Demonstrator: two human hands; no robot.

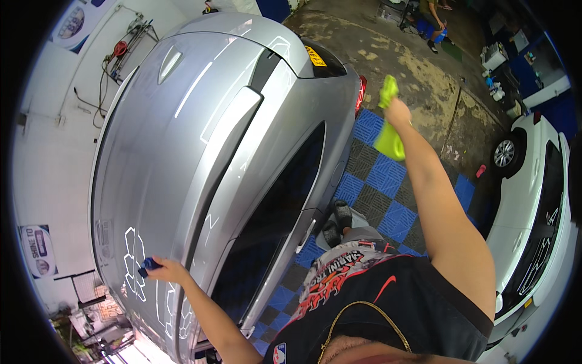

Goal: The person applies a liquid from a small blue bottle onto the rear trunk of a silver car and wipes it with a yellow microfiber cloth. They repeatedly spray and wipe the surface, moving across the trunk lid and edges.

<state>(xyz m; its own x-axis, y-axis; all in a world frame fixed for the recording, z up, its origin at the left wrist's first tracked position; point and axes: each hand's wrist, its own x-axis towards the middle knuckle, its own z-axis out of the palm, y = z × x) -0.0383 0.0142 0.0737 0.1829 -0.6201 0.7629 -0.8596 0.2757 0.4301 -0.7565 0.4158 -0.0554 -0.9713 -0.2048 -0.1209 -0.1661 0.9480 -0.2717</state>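
A silver car fills the left and middle of the head view, its roof point(150, 150) glossy with bright light reflections. Over the near part of the roof, my left hand point(168, 270) holds a small dark blue object point(149, 266), too small to name surely. My right hand point(398, 112) is stretched out past the car's side, above the floor, closed around a bright yellow-green cloth point(390, 143). Part of the cloth sticks out above the fist and the rest hangs below it. A raised roof rail point(232, 113) runs lengthwise along the roof.
My feet are on a light-coloured step or stool point(359, 218) beside the car, over blue and grey floor tiles point(386, 175). A white car point(523, 204) stands at the right. Another person point(434, 20) is at the far top. A hose reel point(120, 48) hangs on the left wall.
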